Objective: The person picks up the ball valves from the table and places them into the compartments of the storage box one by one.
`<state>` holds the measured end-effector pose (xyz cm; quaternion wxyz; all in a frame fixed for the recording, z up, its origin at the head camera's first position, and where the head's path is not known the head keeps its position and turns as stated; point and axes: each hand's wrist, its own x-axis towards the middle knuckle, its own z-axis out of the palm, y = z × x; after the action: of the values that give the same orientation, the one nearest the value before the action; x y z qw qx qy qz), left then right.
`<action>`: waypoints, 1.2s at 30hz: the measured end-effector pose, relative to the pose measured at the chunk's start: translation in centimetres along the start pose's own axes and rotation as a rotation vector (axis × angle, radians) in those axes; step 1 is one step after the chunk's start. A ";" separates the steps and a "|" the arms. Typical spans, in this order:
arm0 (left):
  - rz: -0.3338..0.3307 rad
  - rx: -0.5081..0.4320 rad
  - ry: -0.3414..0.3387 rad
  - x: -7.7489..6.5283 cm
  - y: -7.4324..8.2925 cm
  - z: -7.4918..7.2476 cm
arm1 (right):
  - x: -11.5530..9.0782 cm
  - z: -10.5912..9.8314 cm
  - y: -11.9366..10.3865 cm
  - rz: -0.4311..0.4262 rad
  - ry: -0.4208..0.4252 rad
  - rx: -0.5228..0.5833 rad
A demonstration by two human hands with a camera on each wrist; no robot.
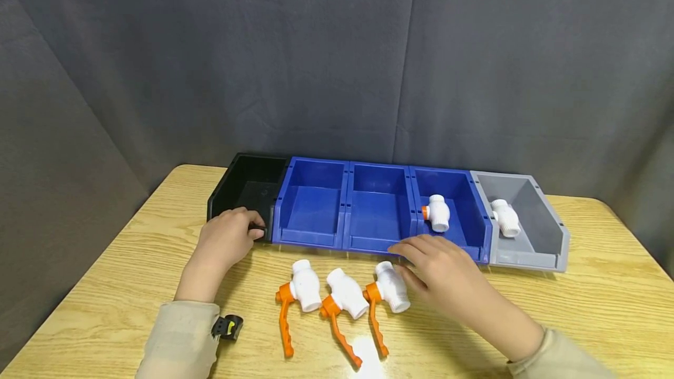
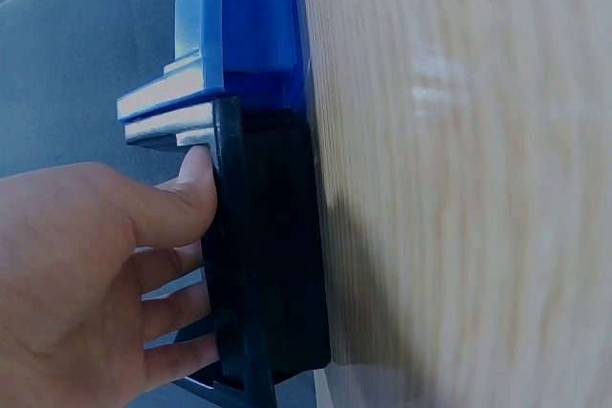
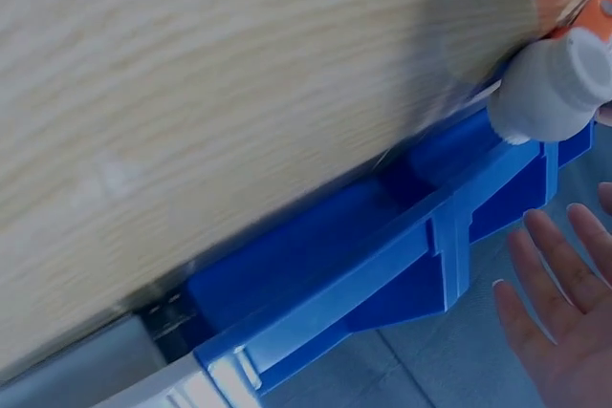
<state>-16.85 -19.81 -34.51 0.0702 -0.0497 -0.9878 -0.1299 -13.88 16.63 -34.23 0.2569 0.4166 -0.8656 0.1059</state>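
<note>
My left hand [image 1: 247, 231] grips the front lip of a black bin [image 1: 223, 192] at the left end of a row of bins; in the left wrist view the thumb and fingers [image 2: 182, 200] clasp that black lip [image 2: 258, 265]. My right hand [image 1: 416, 259] hovers with straight fingers [image 3: 559, 322] over the table, just right of a white valve with an orange handle [image 1: 391, 288]. Two more such valves [image 1: 305, 288] [image 1: 346, 294] lie beside it. Another valve [image 1: 437, 213] lies in the rightmost blue bin [image 1: 463, 192], and a white one [image 1: 505, 217] in the grey bin [image 1: 542, 233].
Two further blue bins [image 1: 310, 206] [image 1: 376, 206] stand between the black one and the rightmost blue one. The row sits along the back of a wooden table [image 1: 605, 285]. A dark curtain [image 1: 337, 51] hangs behind. A black strap device [image 1: 227, 327] is on my left sleeve.
</note>
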 end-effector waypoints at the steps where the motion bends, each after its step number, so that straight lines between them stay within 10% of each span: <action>1: 0.000 0.000 0.000 0.0 0.0 0.0 | 0.0 0.0 -0.2 0.004 -0.006 0.007; 36: -0.009 -0.008 0.003 0.0 0.0 0.0 | 0.0 1.4 -2.4 0.039 -0.264 0.085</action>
<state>-16.82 -19.81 -34.51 0.0706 -0.0454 -0.9874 -0.1341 -12.52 14.54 -35.45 0.1208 0.4202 -0.8947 0.0916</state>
